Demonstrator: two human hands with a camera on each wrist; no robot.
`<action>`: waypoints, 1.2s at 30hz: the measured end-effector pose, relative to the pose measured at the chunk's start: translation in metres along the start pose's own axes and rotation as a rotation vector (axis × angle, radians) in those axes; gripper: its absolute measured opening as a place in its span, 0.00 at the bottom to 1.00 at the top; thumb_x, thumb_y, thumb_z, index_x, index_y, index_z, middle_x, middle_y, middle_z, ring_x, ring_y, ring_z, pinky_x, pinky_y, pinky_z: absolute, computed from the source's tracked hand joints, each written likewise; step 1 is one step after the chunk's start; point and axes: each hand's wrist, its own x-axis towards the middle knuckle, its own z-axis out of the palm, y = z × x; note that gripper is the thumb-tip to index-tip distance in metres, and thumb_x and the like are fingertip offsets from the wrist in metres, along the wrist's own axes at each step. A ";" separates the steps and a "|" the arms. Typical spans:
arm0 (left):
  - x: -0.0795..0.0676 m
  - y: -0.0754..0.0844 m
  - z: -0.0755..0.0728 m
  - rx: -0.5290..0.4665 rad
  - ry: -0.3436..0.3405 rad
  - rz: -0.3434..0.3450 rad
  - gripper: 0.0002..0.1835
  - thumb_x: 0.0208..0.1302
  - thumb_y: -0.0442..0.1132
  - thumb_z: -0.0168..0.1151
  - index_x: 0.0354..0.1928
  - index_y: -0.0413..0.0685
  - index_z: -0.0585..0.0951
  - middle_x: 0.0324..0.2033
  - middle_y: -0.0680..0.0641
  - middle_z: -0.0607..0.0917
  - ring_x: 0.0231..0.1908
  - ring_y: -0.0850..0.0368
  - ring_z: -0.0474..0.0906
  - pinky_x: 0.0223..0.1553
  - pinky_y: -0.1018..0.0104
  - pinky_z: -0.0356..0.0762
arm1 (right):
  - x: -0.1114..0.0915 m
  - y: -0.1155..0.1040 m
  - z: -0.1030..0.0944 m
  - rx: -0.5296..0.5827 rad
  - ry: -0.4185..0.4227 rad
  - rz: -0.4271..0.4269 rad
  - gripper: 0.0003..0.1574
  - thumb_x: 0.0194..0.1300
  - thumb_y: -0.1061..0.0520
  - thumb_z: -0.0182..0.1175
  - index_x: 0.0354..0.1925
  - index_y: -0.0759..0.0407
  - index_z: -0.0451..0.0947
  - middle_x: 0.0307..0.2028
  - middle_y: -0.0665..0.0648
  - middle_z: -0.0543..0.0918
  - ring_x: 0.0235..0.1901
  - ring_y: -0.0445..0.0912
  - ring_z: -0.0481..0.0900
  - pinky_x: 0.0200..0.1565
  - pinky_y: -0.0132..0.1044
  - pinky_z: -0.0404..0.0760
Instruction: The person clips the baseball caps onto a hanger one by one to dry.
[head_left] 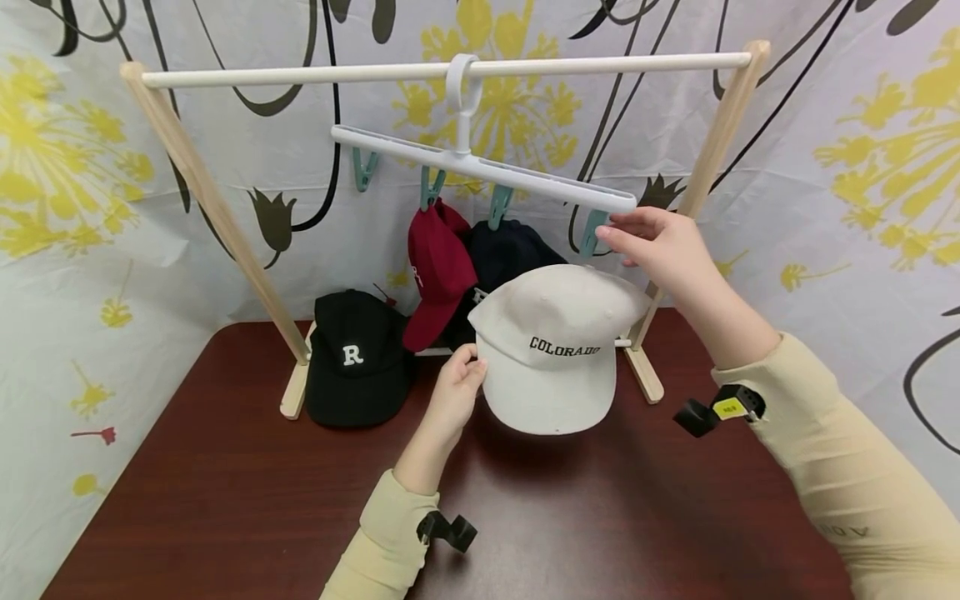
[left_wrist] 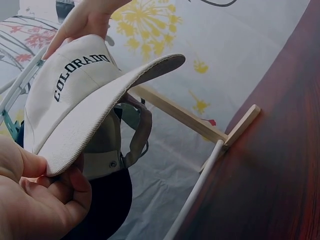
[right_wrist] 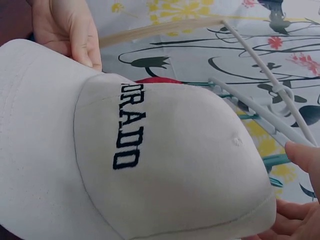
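Observation:
A white cap [head_left: 547,342] lettered COLORADO hangs in the air right of centre, front towards me. My left hand [head_left: 459,383] pinches the edge of its brim, thumb on top and fingers curled below, as the left wrist view shows. At the right end of a white hanger [head_left: 480,164], my right hand [head_left: 660,242] pinches a teal clip [head_left: 592,233] between thumb and fingers, just above the cap's crown. In the right wrist view the cap [right_wrist: 175,155] hides part of the right hand's fingers.
A red cap [head_left: 438,267] and a navy cap [head_left: 513,250] hang from the hanger's middle clips; another clip [head_left: 364,169] is at its left end. The hanger hooks over a white rod [head_left: 300,77] on a wooden stand. A black cap [head_left: 356,358] lies on the brown table [head_left: 225,500].

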 end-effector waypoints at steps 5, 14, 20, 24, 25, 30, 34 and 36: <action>0.001 -0.002 -0.001 0.023 0.000 -0.006 0.10 0.75 0.32 0.43 0.51 0.34 0.70 0.28 0.47 0.77 0.37 0.57 0.74 0.44 0.63 0.73 | 0.003 -0.005 0.005 -0.014 0.026 0.033 0.39 0.59 0.36 0.63 0.57 0.61 0.74 0.48 0.57 0.82 0.35 0.36 0.79 0.36 0.30 0.78; -0.001 -0.002 -0.003 0.024 0.012 0.003 0.11 0.75 0.32 0.43 0.52 0.33 0.70 0.29 0.46 0.78 0.38 0.56 0.74 0.47 0.58 0.72 | 0.005 -0.006 0.012 0.099 0.097 0.015 0.27 0.58 0.40 0.66 0.46 0.57 0.77 0.34 0.46 0.83 0.36 0.42 0.79 0.33 0.29 0.77; 0.000 -0.002 -0.005 0.018 0.022 -0.007 0.11 0.75 0.32 0.43 0.53 0.34 0.71 0.32 0.44 0.80 0.39 0.56 0.75 0.47 0.59 0.73 | 0.006 -0.007 0.012 0.139 0.118 -0.005 0.25 0.59 0.42 0.67 0.49 0.55 0.78 0.33 0.47 0.84 0.37 0.45 0.81 0.33 0.29 0.77; 0.000 -0.002 -0.006 0.018 0.026 -0.007 0.11 0.75 0.32 0.43 0.52 0.35 0.71 0.31 0.44 0.79 0.39 0.56 0.74 0.47 0.59 0.73 | 0.006 -0.007 0.012 0.151 0.124 -0.004 0.26 0.59 0.43 0.67 0.50 0.56 0.78 0.33 0.45 0.84 0.38 0.46 0.81 0.33 0.28 0.77; 0.000 -0.002 -0.006 0.016 0.028 -0.007 0.11 0.75 0.32 0.43 0.52 0.35 0.71 0.31 0.44 0.79 0.39 0.56 0.74 0.47 0.59 0.73 | 0.006 -0.007 0.012 0.155 0.124 -0.003 0.26 0.59 0.43 0.67 0.50 0.56 0.78 0.33 0.45 0.84 0.37 0.46 0.81 0.33 0.28 0.77; -0.001 -0.003 -0.006 0.010 0.038 0.004 0.11 0.75 0.31 0.43 0.52 0.34 0.70 0.32 0.44 0.79 0.39 0.56 0.75 0.49 0.55 0.72 | 0.006 -0.006 0.012 0.160 0.126 -0.004 0.25 0.60 0.45 0.67 0.50 0.58 0.78 0.31 0.43 0.83 0.35 0.43 0.81 0.32 0.27 0.77; -0.001 -0.004 -0.007 0.009 0.036 0.008 0.11 0.75 0.32 0.43 0.52 0.34 0.70 0.29 0.46 0.77 0.39 0.56 0.74 0.48 0.57 0.72 | 0.005 -0.007 0.013 0.163 0.130 -0.009 0.26 0.61 0.47 0.66 0.51 0.62 0.78 0.30 0.42 0.83 0.31 0.40 0.82 0.32 0.27 0.78; 0.000 -0.006 -0.007 -0.001 0.037 0.003 0.11 0.75 0.32 0.43 0.52 0.35 0.70 0.28 0.46 0.76 0.39 0.55 0.74 0.48 0.58 0.72 | 0.005 -0.007 0.013 0.170 0.130 -0.006 0.25 0.61 0.48 0.66 0.51 0.64 0.78 0.29 0.42 0.83 0.30 0.39 0.81 0.32 0.28 0.79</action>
